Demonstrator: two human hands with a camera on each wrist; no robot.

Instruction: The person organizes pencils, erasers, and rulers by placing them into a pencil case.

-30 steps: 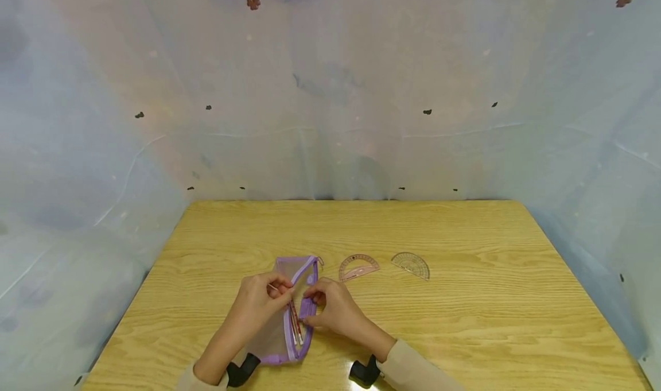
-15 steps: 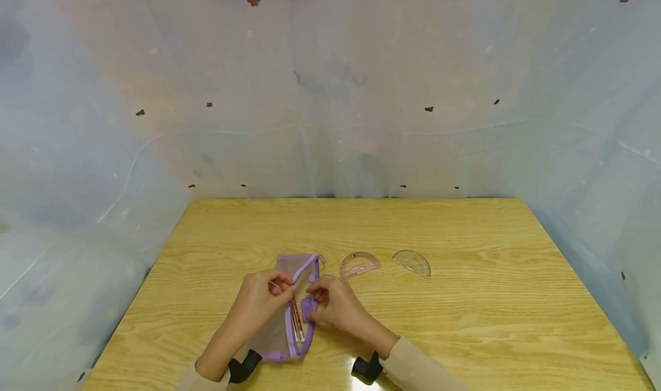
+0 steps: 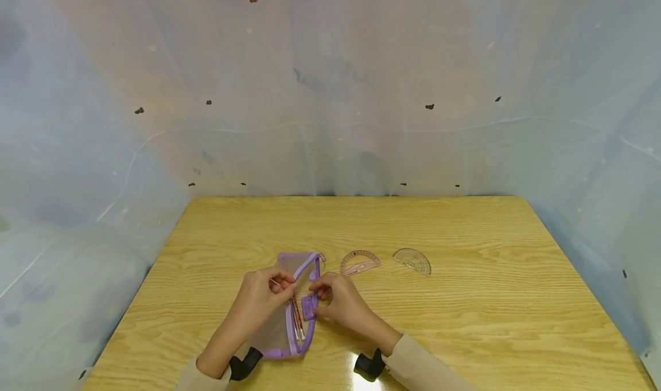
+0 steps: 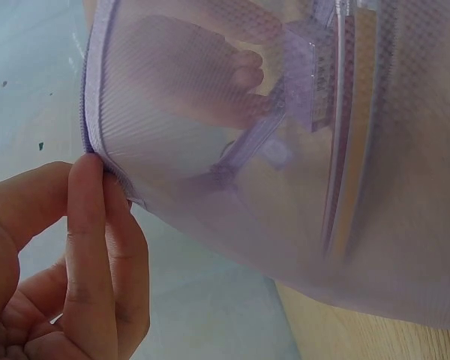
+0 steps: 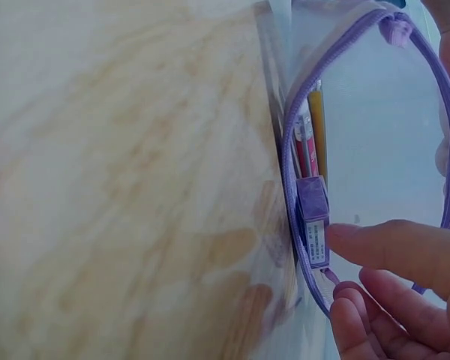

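Observation:
A purple mesh pencil case [image 3: 273, 333] lies with its zipper mouth spread. My left hand [image 3: 263, 293] pinches the zipper edge between thumb and fingertips; the left wrist view shows this pinch [image 4: 97, 225] at the edge. Inside lie a red patterned pencil [image 5: 307, 150], a yellow pencil [image 5: 316, 127] and a small purple block [image 5: 313, 206] with a white printed label. My right hand [image 3: 338, 302] is at the case's right rim, its thumb tip right at the block. A gap shows between that thumb and the bent fingers [image 5: 352, 307] below it.
Beyond the right hand lie a pink protractor [image 3: 360, 263] and a clear protractor [image 3: 412, 261] on the wooden table [image 3: 490, 310]. A pale patterned cloth [image 3: 330, 92] hangs behind the table and at its sides.
My right hand has drawn back slightly to the right, so more of the purple block shows inside the case. The left hand keeps its pinch on the zipper edge.

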